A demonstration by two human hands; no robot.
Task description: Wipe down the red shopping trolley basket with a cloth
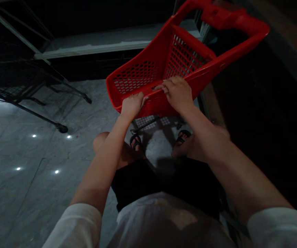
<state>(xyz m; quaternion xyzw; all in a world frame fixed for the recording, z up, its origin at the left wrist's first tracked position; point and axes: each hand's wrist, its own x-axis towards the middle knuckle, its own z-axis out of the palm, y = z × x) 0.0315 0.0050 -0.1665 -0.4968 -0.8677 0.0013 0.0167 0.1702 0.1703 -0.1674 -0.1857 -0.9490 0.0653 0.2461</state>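
Note:
A red plastic shopping basket (148,69) with perforated walls tilts in front of me, its handle end reaching up to the right. My left hand (132,105) is curled over the basket's near rim. My right hand (178,93) grips the same rim a little further right, fingers folded over the edge. I cannot see anything inside the basket. My sandalled feet (161,141) stand on the floor just below it.
A dark metal wire rack on wheels (29,89) stands at the left. A pale low ledge (94,48) runs along the back. The grey tiled floor (21,172) reflects small lights. A dark counter or shelf (279,51) rises on the right.

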